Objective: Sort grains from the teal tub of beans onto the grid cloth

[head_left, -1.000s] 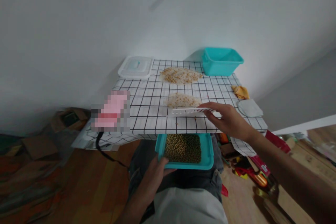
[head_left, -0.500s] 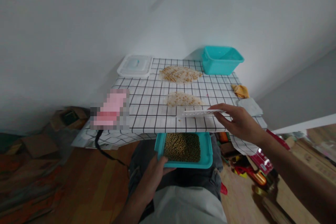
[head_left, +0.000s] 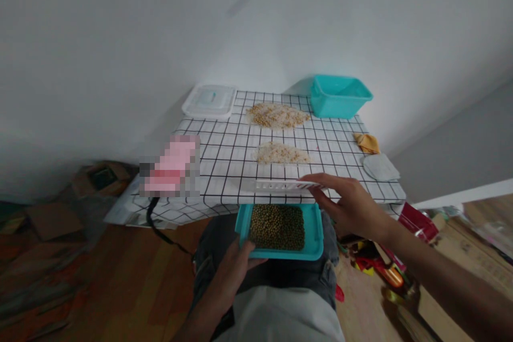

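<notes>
My left hand [head_left: 239, 262] grips the near left corner of a teal plastic tub [head_left: 315, 238], held over my lap at the table's front edge. Inside it lie yellowish soybeans [head_left: 265, 224] on the left and dark green mung beans [head_left: 294, 228] on the right. In my right hand [head_left: 348, 203] is a thin white slotted plastic piece [head_left: 276, 185], pinched at its right end and seen nearly edge-on above the tablecloth's front edge. Beyond it on the cloth lie a small pile of pale grains with beans [head_left: 282, 153] and a larger mixed pile [head_left: 278, 115].
At the back right stands a teal bin [head_left: 340, 97], at the back left a white lid [head_left: 210, 101]. A yellow cloth [head_left: 366, 143] and a pale pad [head_left: 380, 166] lie on the right. A blurred pink object [head_left: 172, 165] with a black strap rests on the left of the checked tablecloth [head_left: 224, 171].
My right hand has moved left and toward me with the white slotted piece, which now sits nearer the table's front edge. My left hand and the tub have hardly shifted.
</notes>
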`<state>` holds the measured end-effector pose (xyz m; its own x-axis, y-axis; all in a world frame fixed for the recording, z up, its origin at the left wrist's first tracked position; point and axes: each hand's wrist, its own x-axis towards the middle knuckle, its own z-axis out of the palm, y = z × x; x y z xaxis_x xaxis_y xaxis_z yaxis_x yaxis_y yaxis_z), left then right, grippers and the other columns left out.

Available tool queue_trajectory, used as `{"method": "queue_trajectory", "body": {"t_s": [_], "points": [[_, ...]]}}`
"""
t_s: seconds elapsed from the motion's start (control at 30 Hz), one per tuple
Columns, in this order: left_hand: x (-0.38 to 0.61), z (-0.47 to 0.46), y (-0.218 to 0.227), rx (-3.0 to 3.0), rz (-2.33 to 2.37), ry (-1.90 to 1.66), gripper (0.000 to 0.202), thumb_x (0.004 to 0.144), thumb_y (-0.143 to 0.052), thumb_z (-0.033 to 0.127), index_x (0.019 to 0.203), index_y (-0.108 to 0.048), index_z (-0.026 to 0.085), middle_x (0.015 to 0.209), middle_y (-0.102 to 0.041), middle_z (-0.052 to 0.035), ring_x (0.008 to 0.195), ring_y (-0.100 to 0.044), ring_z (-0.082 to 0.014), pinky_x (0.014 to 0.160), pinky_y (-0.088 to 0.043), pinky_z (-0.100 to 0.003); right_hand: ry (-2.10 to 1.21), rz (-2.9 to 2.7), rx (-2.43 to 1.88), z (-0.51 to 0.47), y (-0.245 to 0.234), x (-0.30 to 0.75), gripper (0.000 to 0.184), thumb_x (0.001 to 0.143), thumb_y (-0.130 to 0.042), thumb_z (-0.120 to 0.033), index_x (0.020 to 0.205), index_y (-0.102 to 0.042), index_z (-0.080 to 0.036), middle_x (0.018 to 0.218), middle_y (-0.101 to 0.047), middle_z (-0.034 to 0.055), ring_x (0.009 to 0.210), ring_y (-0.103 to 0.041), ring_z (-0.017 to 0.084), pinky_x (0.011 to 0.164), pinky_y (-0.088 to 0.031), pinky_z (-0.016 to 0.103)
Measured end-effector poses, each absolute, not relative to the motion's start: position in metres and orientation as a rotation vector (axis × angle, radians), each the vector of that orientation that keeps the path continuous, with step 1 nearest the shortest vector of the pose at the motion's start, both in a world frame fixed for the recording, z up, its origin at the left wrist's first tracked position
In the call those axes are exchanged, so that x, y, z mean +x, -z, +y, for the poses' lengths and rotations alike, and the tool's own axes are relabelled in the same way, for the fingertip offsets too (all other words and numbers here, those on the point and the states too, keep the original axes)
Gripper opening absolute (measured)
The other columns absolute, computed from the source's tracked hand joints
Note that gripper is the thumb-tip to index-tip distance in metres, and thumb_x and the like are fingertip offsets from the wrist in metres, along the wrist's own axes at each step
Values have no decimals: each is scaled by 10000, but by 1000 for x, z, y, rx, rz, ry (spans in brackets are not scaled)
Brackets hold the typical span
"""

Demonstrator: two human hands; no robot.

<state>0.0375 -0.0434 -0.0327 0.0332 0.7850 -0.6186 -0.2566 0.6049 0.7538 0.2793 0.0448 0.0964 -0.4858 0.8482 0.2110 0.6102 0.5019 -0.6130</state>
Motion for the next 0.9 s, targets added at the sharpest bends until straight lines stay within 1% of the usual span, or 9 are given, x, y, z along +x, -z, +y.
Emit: {"method": "queue_trajectory", "body": {"t_s": [0.1,0.2,0.3,0.37,0.47,0.6,0.7,0.8,0.9], "points": [[38,-43,24,480,1347,-872,177,815,-543,207,965,-607,137,995,-657,-85,977,-662,-240,852,-584,-393,-586,-2249,-1204,63,-95,262,316,921,-479,-205,1214,-583,-262,1012,-707,-8,832,-663,132,741,-513,242],[38,-45,14,455,1391,-903,169,809,-536,193,960,-598,152,1006,-670,-87,969,-668,-241,842,-583,-394,-465,-2241,-1226,89,-94,251,315,896,-510,-214,1198,-597,-231,939,-712,15,754,-651,149,680,-499,261],[35,-45,12,431,1412,-896,112,803,-534,187,888,-602,161,958,-685,-78,960,-670,-246,827,-583,-393,-376,-2194,-1310,118,-92,250,332,865,-536,-226,1187,-613,-201,890,-710,41,676,-628,160,627,-484,281],[31,-45,16,416,1422,-892,84,792,-540,183,846,-603,167,902,-688,-64,953,-670,-251,807,-585,-389,-392,-2147,-1353,137,-91,254,330,855,-540,-241,1169,-624,-181,913,-708,60,699,-631,174,631,-485,293],[23,-45,26,386,1432,-896,119,786,-544,188,883,-611,169,872,-690,-55,950,-667,-258,786,-585,-382,-521,-2070,-1377,159,-90,263,321,833,-564,-263,1126,-645,-163,922,-708,73,721,-635,191,621,-492,304],[16,-44,35,376,1389,-858,194,791,-562,210,976,-598,165,1003,-688,-77,979,-655,-260,808,-575,-389,-800,-1922,-1286,189,-96,273,321,817,-579,-263,1117,-643,-170,914,-710,67,752,-642,201,620,-508,311],[15,-45,32,375,1412,-884,213,793,-557,210,999,-594,173,1055,-682,-83,994,-651,-255,820,-569,-394,-795,-1877,-1246,216,-101,279,311,809,-593,-260,1105,-644,-181,914,-707,65,748,-635,199,613,-509,315],[18,-47,26,382,1420,-912,161,780,-567,226,928,-608,179,999,-695,-76,976,-658,-253,811,-570,-391,-726,-1938,-1221,241,-100,282,284,800,-604,-262,1068,-659,-185,898,-701,58,726,-620,188,616,-510,319],[20,-48,24,376,1444,-933,89,749,-585,231,821,-604,182,874,-685,-54,921,-661,-250,776,-579,-376,-681,-2064,-1187,254,-93,283,279,804,-600,-267,1056,-667,-169,900,-697,64,726,-612,186,624,-508,321]]}}
